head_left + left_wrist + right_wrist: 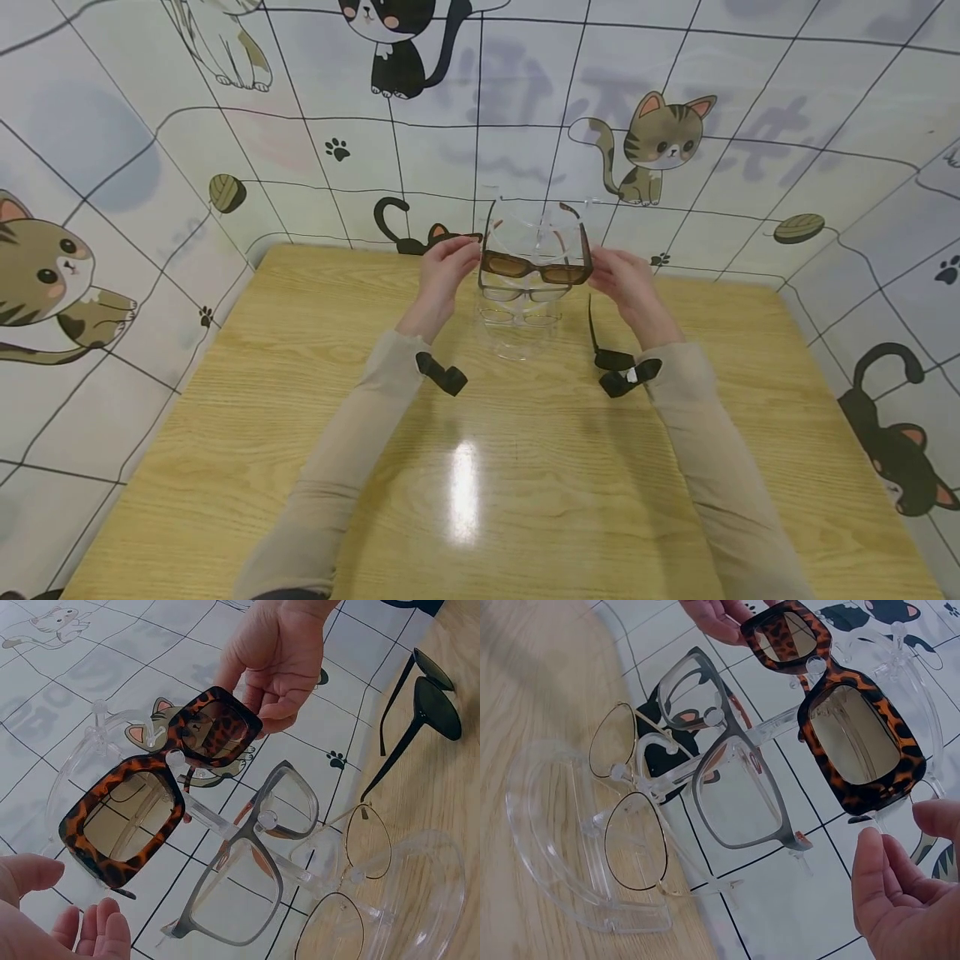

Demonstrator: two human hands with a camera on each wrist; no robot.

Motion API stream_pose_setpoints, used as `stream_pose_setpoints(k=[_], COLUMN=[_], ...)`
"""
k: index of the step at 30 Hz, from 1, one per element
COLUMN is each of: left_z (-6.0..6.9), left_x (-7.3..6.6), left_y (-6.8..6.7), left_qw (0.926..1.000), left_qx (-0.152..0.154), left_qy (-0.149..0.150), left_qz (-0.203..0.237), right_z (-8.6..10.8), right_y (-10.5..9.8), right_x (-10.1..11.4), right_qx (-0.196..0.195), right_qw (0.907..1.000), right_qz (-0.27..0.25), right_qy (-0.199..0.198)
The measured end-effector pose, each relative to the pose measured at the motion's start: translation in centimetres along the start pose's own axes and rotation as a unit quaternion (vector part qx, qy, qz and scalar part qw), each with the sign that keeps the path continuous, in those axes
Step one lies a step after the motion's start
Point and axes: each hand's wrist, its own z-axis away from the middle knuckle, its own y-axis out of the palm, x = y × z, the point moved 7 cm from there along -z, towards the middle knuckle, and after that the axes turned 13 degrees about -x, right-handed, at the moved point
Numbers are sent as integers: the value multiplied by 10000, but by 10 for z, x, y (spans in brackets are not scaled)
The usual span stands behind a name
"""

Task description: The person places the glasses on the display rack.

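Tortoiseshell sunglasses (576, 275) rest at the top of a clear display stand (513, 353), lenses facing the person. Beside their left end is the left hand (444, 279); its thumb and fingers are apart around the hinge area in the left wrist view. The right hand (628, 287) is at the other end, and in the right wrist view the thumb and fingers of this hand (911, 892) are spread by the frame's corner (889, 799). Whether either hand touches the sunglasses is unclear. Below them on the stand are grey-framed glasses (771, 841) and thin gold-rimmed glasses (665, 851).
Dark sunglasses (613, 360) lie on the wooden table (315, 467), right of the stand and close to the right wrist. A wall covering with cat drawings (525, 92) rises behind the table. Black wrist cameras (444, 375) are strapped to both sleeves.
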Motion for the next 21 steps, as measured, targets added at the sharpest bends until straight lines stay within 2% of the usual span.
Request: stream_pose_setpoints(k=[6,10,14,16,21], left_z=[6,12,19,23,30], left_x=[3,7,8,8,14], left_y=[-10,-15,-18,-19,-21], left_qw=[9999,9997,9995,9993,9990], left_qx=[14,47,57,55,98], left_qy=[28,30,200,275,360], left_qz=[-159,-218,-249,-246,-241], right_z=[7,15,22,25,34], right_y=[-10,-15,-20,-24,-37], right_x=[-5,-7,-9,-11,-18], right_qx=[78,312,505,530,556], right_qw=[9997,9982,9960,9958,9948], right_qz=[131,162,221,236,640], right_qy=[-212,-482,-702,-715,-567])
